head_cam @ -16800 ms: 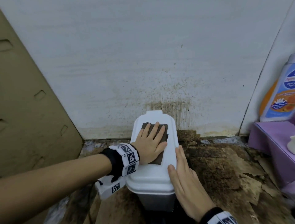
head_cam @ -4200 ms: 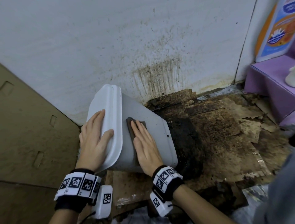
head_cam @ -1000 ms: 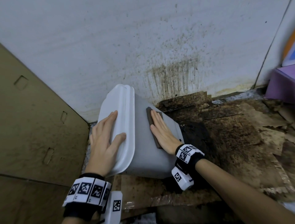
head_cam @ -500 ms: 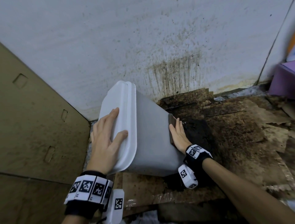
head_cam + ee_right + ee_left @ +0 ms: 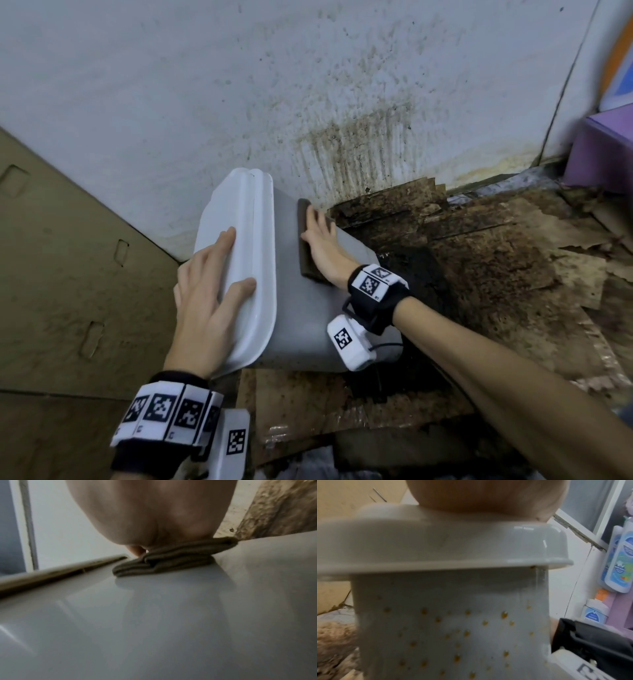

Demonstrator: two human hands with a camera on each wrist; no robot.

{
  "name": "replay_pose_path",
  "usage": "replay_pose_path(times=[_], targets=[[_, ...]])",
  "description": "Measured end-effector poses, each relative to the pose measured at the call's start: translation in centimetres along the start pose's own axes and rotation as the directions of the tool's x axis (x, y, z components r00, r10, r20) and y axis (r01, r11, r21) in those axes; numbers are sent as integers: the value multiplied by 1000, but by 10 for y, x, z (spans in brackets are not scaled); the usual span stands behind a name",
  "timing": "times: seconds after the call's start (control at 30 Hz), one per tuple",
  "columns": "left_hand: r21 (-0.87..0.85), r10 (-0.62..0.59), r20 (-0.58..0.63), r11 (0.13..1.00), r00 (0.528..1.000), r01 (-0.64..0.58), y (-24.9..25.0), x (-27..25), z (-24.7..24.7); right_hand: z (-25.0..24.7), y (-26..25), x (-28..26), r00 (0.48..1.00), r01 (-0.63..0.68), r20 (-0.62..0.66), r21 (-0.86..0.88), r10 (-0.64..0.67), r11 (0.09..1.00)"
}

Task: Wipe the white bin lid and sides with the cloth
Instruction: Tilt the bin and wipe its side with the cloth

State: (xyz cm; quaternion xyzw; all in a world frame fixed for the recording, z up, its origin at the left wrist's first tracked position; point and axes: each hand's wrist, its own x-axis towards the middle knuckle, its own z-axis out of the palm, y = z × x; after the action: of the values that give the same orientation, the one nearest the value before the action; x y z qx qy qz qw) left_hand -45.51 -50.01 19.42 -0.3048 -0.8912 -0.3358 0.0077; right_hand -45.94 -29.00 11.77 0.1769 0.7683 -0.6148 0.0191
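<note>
The white bin [image 5: 301, 308] is tipped to the left on the floor, its lid [image 5: 239, 240] facing left. My left hand [image 5: 205, 291] lies flat on the lid with straight fingers and steadies it. My right hand [image 5: 322, 240] presses the folded brown cloth [image 5: 305, 240] flat against the bin's upturned grey side, close to the lid's edge. In the right wrist view the cloth [image 5: 173, 558] shows as folded layers under my palm on the smooth side. The left wrist view shows the lid [image 5: 436, 545] and a bin face [image 5: 453, 628] dotted with orange-brown spots.
A stained white wall [image 5: 342, 137] stands right behind the bin. Brown cardboard [image 5: 68, 274] leans on the left. Dirty, torn cardboard [image 5: 496, 274] covers the floor to the right. A purple shelf [image 5: 603, 150] with bottles [image 5: 621, 561] is at the far right.
My right hand has slid the cloth from the bin's far right edge back up its side toward the lid. The left hand stays on the lid.
</note>
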Motion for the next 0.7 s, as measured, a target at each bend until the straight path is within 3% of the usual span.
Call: replay_pose_path(times=[0.2,0.3,0.4,0.53,0.7], targets=[[-15,-14,0,1000,1000,14,-4,-1,-2,-9,-2,9,988,88,133,-72,-78,993],[-15,-14,0,1000,1000,14,-5,-1,-2,-7,12,11,961,250,192,-277,-202,928],[-29,-20,-7,999,1000,20,-6,-1,-4,-8,34,11,956,289,134,-292,-261,912],[-41,-26,-6,999,1000,26,-7,-3,-4,-14,71,10,977,211,83,-285,-196,935],[-40,-19,-9,999,1000,19,-6,-4,-5,-31,110,0,998,-40,37,-214,49,976]])
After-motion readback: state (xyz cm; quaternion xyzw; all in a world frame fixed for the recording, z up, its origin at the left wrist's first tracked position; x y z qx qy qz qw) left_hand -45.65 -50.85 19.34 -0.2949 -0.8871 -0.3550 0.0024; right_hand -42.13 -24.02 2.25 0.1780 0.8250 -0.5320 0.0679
